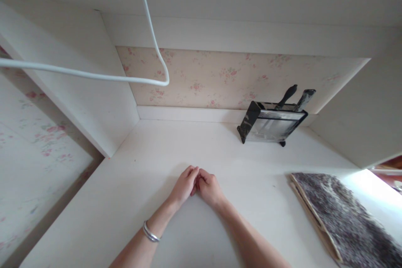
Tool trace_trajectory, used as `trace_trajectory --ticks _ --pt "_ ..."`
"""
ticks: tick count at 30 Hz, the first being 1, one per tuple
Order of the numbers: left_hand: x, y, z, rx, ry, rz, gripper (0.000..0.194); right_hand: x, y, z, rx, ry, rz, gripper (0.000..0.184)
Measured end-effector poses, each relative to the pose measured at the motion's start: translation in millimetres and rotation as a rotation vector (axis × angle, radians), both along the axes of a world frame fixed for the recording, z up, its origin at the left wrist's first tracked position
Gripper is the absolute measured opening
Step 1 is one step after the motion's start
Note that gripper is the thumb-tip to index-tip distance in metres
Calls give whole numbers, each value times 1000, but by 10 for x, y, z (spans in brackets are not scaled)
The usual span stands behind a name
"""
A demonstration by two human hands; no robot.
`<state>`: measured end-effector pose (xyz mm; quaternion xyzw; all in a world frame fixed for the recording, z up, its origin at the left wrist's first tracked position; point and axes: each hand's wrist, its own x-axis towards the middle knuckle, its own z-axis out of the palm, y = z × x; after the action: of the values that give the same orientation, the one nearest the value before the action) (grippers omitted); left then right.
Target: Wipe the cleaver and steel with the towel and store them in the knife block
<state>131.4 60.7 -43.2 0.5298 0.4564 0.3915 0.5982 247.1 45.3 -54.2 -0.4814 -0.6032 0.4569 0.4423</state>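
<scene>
Two hands, head view: my left (185, 184) and right (209, 186) touch each other on the white tabletop (125, 192); bracelet (151, 232) on left wrist.
Fingers: curled in on both, nothing visible in them; palms hidden, can't tell more.
Knife holder (270, 129): ahead-right, well apart, long axis roughly along back wall, two handles up; right hand nearer.
Folded mat (342, 213): off to my right, long axis running far-left to near-right.
Nook: floral wallpaper (197, 79) behind, side panels, white cord (94, 76) hanging upper left.
</scene>
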Motion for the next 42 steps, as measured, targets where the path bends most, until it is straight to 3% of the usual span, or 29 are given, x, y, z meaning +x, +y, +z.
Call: trace_trajectory --ticks 32,42 --pt "1 1 31 -7 6 4 40 -1 4 16 1 17 7 26" --pt "-4 22 -44 7 -3 -10 39 -9 18 -19 -1 12 8 26"
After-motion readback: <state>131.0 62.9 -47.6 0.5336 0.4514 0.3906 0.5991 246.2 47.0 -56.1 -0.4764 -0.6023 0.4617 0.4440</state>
